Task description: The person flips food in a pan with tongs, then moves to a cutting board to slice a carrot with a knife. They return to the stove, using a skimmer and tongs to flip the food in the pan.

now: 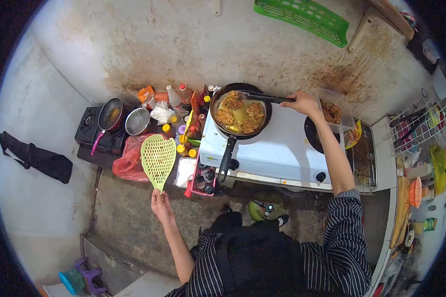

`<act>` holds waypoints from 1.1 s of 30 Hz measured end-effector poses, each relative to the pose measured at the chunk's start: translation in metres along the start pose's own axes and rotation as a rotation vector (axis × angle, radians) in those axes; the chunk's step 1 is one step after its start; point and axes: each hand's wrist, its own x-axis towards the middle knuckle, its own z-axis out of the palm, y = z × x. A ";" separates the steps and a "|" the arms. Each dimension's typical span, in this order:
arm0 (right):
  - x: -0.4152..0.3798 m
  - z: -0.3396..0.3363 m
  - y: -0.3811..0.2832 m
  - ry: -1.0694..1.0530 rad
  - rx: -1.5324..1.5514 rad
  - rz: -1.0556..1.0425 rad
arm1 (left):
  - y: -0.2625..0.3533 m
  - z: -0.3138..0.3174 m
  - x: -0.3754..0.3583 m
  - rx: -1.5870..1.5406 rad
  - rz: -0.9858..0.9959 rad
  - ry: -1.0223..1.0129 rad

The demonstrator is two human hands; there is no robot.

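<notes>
My left hand point(162, 207) is closed around the handle of a pale green perforated skimmer point(158, 157), held up left of the stove with its bowl bare of food. Black tongs point(270, 98) are gripped in my right hand point(304, 104), their far end over the upper part of a black frying pan point(268, 119). Several browned fritters point(252, 116) lie in yellowish oil in that pan. It sits on the left side of a white gas stove point(277, 148), with its handle point(227, 158) pointing toward me. The tongs' tips are hard to make out against the food.
A clear plastic box point(348, 119) with fried pieces stands at the stove's right. Sauce bottles point(185, 94), a red plastic bag point(131, 158), a metal sieve point(137, 121) and a small pan point(110, 113) crowd the left. A green plastic rack point(305, 17) hangs on the wall.
</notes>
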 end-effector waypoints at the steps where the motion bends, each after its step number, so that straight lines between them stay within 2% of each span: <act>1: -0.007 -0.003 -0.001 0.053 -0.026 -0.028 | -0.002 0.001 0.002 0.016 -0.002 0.018; 2: -0.015 -0.005 -0.003 0.106 -0.052 -0.057 | -0.005 0.002 0.004 0.031 -0.004 0.038; 5: -0.050 -0.030 -0.030 0.051 -0.089 -0.047 | -0.007 0.002 0.006 0.029 -0.026 0.018; 9: -0.083 -0.020 -0.036 0.182 -0.160 -0.175 | -0.004 0.010 0.004 0.011 -0.026 0.058; 12: -0.105 -0.011 -0.044 0.170 -0.183 -0.176 | -0.005 0.007 0.006 0.015 -0.021 0.030; 13: -0.109 -0.002 -0.042 0.223 -0.175 -0.242 | -0.004 0.008 0.006 0.014 -0.016 0.016; 26: -0.125 0.015 -0.040 0.272 -0.180 -0.354 | 0.007 0.027 -0.003 0.029 -0.048 0.034; 32: -0.108 0.014 -0.032 0.205 -0.050 -0.137 | 0.002 0.017 0.002 0.021 -0.039 0.010; 33: -0.103 0.005 -0.038 0.104 -0.026 -0.004 | 0.002 0.018 0.001 0.023 -0.037 0.003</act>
